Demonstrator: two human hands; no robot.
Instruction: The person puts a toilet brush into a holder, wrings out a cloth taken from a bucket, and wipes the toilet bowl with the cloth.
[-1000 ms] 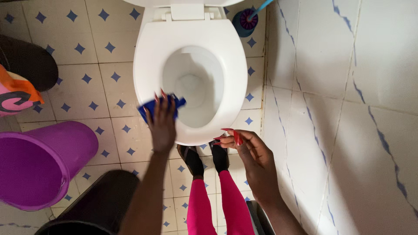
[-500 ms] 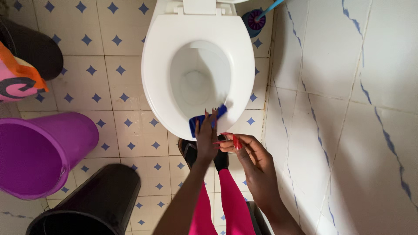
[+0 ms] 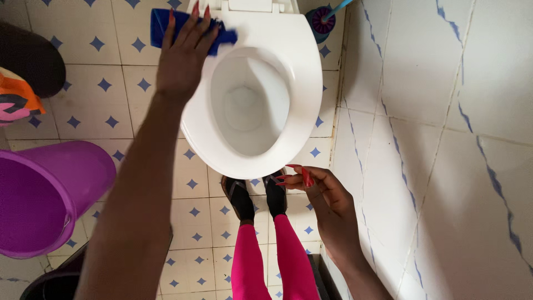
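My left hand (image 3: 183, 55) reaches far forward and presses a blue cloth (image 3: 164, 22) onto the back left of the white toilet seat (image 3: 302, 100). Its fingers lie flat over the cloth. My right hand (image 3: 319, 191) hovers just off the seat's front edge, fingers loosely curled with long red nails, holding nothing. The open bowl (image 3: 250, 105) lies between the two hands. Below are my black shoes (image 3: 241, 197) and pink leggings (image 3: 250, 261).
A purple bucket (image 3: 39, 194) stands at the left, with a black bin (image 3: 53, 283) below it. A dark round object (image 3: 30, 58) and an orange-pink bag (image 3: 16, 103) sit at far left. A blue toilet brush (image 3: 322, 19) stands in the corner. A tiled wall (image 3: 444, 139) closes the right side.
My left hand has swept the blue cloth from the seat's front rim up the left side to the back left. My right hand has stayed near the front edge.
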